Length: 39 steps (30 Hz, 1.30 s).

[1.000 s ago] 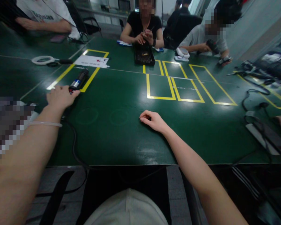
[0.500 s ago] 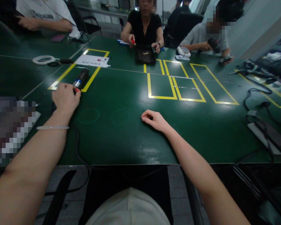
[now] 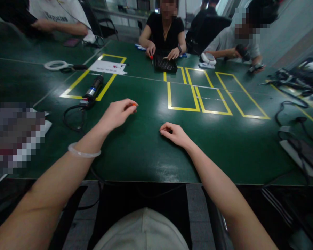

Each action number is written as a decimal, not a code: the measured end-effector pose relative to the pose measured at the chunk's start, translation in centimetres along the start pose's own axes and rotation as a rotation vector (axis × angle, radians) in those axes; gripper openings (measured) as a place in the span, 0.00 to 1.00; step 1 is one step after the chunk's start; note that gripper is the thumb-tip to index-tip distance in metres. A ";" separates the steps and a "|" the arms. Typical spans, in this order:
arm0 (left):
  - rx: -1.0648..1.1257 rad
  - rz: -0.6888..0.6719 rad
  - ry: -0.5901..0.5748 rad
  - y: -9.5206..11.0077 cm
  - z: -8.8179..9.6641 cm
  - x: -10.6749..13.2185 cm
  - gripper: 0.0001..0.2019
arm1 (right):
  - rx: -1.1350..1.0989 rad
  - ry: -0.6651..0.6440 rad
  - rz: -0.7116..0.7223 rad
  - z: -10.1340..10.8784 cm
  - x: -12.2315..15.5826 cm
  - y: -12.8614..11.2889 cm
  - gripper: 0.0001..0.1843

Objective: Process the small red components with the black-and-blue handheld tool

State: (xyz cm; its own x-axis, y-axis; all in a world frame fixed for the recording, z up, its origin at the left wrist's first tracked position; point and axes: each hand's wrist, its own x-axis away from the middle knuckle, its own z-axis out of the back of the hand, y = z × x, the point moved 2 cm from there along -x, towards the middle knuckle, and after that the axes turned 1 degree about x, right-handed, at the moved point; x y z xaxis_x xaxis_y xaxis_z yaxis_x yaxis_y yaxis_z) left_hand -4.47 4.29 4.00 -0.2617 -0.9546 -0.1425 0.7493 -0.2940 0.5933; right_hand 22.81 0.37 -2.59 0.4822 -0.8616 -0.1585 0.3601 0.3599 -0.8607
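Reaching past table edge (image 3: 151, 181), left hand (image 3: 119, 113) foremost

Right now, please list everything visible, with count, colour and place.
table: one, green, centre
tape: many strips, yellow, on table
cylinder: one, black, silver, blue, left side
paper: one, white, beyond cylinder
handled ring: one, white, black, left of paper
tray: one, black, far side
gadget: one, white, right of tray
cables: several, black, left and right
flat box: one, pale, dark, right edge
blurred item: one, colours unclear, left edge
chairs: at least two, black, beyond table
people: at least four, dark and pale tops, beyond table
small thing: one, orange, in left hand
bracelet: one, pale, left wrist
left hand: one, bare, near centre
right hand: one, bare, centre
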 end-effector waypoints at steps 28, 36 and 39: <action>0.581 -0.103 -0.494 2.7 -8.0 2.0 0.31 | -0.223 -0.107 0.085 -0.8 -0.2 -0.6 0.10; 0.530 -0.122 -0.475 2.5 -7.5 1.6 0.19 | -0.162 -0.016 0.067 -0.5 -0.2 -0.2 0.10; 0.502 -0.129 -0.487 2.7 -7.5 1.7 0.19 | -0.152 -0.015 0.065 -0.6 -0.2 -0.2 0.10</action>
State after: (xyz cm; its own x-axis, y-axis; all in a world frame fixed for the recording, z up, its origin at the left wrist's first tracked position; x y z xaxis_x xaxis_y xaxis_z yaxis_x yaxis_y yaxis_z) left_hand 1.67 1.46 -0.58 -0.6594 -0.7490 0.0645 0.3536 -0.2334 0.9058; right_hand 22.19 0.24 -2.63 0.5130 -0.8324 -0.2096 0.2036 0.3552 -0.9124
